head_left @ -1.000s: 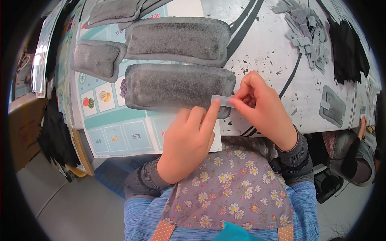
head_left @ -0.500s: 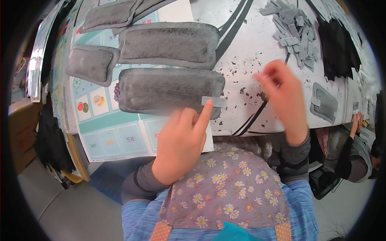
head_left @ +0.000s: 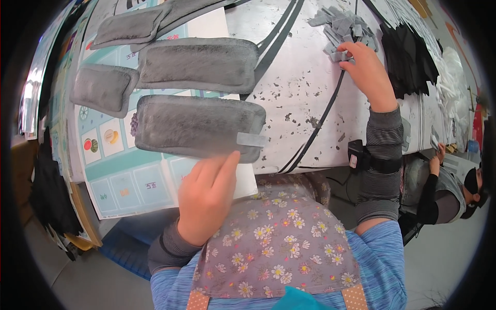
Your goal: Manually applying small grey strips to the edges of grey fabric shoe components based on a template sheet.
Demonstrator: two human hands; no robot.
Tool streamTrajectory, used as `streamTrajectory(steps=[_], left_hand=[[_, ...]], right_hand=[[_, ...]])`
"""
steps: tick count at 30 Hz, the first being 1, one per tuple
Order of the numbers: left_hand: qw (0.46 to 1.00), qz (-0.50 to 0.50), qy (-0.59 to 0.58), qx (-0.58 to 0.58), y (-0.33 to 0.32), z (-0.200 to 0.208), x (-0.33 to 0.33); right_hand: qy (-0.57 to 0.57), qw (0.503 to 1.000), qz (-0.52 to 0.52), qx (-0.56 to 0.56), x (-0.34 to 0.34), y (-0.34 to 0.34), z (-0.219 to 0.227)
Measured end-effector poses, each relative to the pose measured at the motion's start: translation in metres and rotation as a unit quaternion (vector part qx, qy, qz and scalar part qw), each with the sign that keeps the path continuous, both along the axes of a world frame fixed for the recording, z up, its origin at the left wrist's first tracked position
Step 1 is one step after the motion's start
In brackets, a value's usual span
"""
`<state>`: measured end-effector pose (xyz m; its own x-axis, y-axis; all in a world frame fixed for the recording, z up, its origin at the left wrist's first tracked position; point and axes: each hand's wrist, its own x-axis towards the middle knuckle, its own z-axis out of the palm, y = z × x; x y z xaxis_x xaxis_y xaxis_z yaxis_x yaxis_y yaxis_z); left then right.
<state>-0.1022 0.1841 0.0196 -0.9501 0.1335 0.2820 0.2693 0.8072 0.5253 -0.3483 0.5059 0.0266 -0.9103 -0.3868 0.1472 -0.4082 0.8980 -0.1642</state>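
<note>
A long grey fuzzy pad (head_left: 194,124) lies before me, with a small light-grey strip (head_left: 251,139) laid across its right end. My left hand (head_left: 207,199) is at the pad's near edge, just below the strip, fingers stretched and holding nothing. At the far right, my right hand (head_left: 371,75) reaches into a heap of small grey fabric strips (head_left: 341,26). Its thumb and forefinger are apart, with a strip close to their tips.
More grey pads (head_left: 199,64) lie behind and left, some on a pale-blue picture sheet (head_left: 132,188). Black fabric pieces (head_left: 408,62) are piled beyond the strips. A black cord (head_left: 330,108) crosses the flecked white table. Another person (head_left: 447,191) sits at the right.
My right hand has moved away and to the far side, reaching the strip heap. My left forefinger has come off the strip on the pad. The whole view has shifted slightly.
</note>
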Motion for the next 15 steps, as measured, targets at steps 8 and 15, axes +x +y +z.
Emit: streamTrajectory(steps=[8, 15], left_hand=[[0.997, -0.054, 0.045, 0.04, -0.021, 0.007, 0.011], [0.993, 0.077, 0.085, 0.014, -0.06, 0.002, 0.019]], right_hand=[[0.048, 0.994, -0.052, -0.079, -0.007, -0.002, 0.014], [0.158, 0.929, 0.038, -0.332, 0.021, -0.041, 0.072]])
